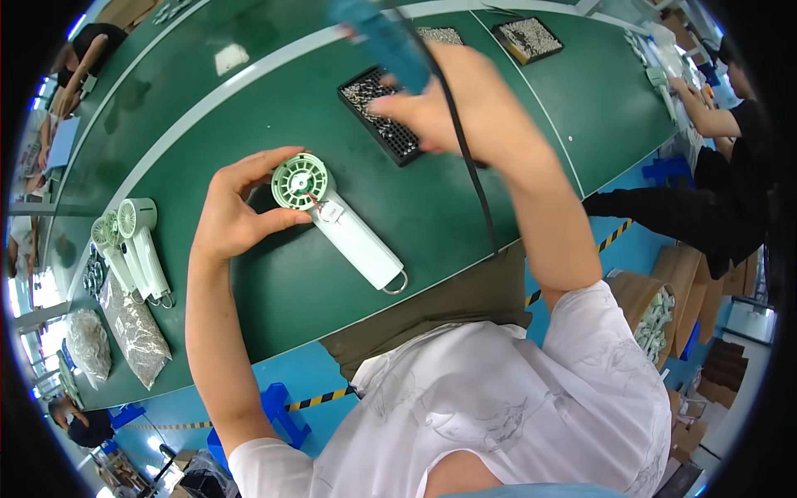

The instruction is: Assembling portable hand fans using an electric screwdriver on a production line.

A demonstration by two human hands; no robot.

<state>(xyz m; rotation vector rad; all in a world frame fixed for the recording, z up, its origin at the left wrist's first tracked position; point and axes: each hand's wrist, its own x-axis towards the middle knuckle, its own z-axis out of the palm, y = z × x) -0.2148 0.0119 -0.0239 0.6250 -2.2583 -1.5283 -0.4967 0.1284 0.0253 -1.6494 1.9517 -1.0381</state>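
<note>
My left hand [232, 216] grips the round head of a handheld fan [359, 242] between thumb and fingers. The fan lies on the green table, its pale green grille up and its white handle slanting toward me, with a metal ring at the end. Thin wires and a small white piece show where head and handle meet. Raised to the far right of the fan, my right hand [465, 104] is closed around a blue electric screwdriver [386, 41], blurred by motion. Its tip is hidden. Below it sits a black screw tray [407, 158] holding many small screws.
A black cable [465, 153] hangs from the screwdriver across the table. Another box of small metal parts [526, 61] stands at the far right. Several fans [149, 261] and clear bags of small parts [137, 344] lie at the left. Co-workers sit along both sides.
</note>
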